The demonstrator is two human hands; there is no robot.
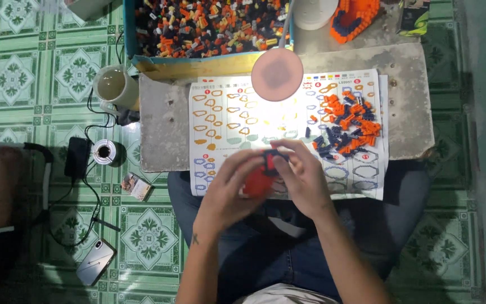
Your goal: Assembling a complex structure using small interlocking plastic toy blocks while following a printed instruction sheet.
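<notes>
Green patterned floor tiles are surrounding the low concrete slab. You are gripping a small orange brick assembly over the instruction sheet, left hand and right hand both closed on it. Likely light, rigid, fragile at joints; pinch its edges.

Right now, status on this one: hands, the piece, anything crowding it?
Left hand and right hand both gripping small orange brick build. Held above instruction sheet. Loose brick pile to the right, apart. Lamp head beyond, clear.
</notes>
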